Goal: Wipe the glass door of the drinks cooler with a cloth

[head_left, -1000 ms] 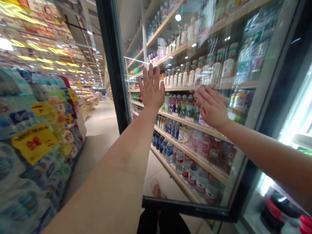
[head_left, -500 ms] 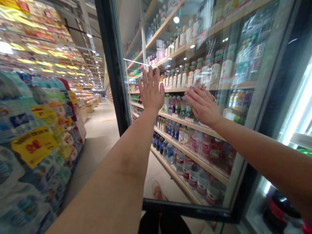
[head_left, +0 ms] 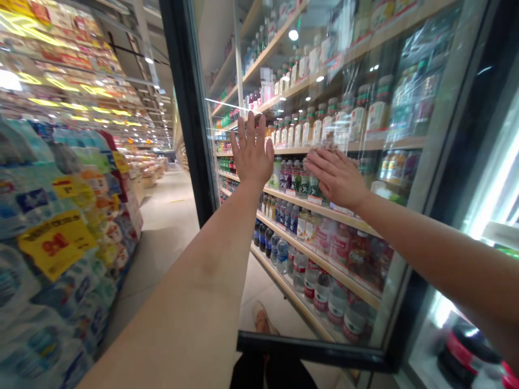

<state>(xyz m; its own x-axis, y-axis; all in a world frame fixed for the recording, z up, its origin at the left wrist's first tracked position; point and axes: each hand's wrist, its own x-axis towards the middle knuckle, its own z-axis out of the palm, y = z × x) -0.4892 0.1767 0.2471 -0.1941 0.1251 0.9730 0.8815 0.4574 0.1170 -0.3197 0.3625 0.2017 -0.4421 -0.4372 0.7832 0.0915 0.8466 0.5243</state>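
Observation:
An open glass fridge door [head_left: 357, 259] with a black frame fills the middle of the head view. My left hand [head_left: 251, 151] lies flat on the pane with its fingers stretched upward. My right hand [head_left: 334, 175] also rests flat on the glass, fingers spread and pointing left, a little right of the left hand. Neither hand holds anything. Through the glass I see wooden shelves [head_left: 324, 208] lined with many drink bottles.
Stacked packs with yellow price signs [head_left: 54, 243] stand on the left. A tiled aisle [head_left: 166, 216] runs between them and the door. The lit fridge interior [head_left: 478, 346] with red-capped bottles lies at lower right. A shoe [head_left: 261, 319] shows below the door.
My right hand has slid left along the glass, closer to the left hand. The left hand has stayed in place on the pane.

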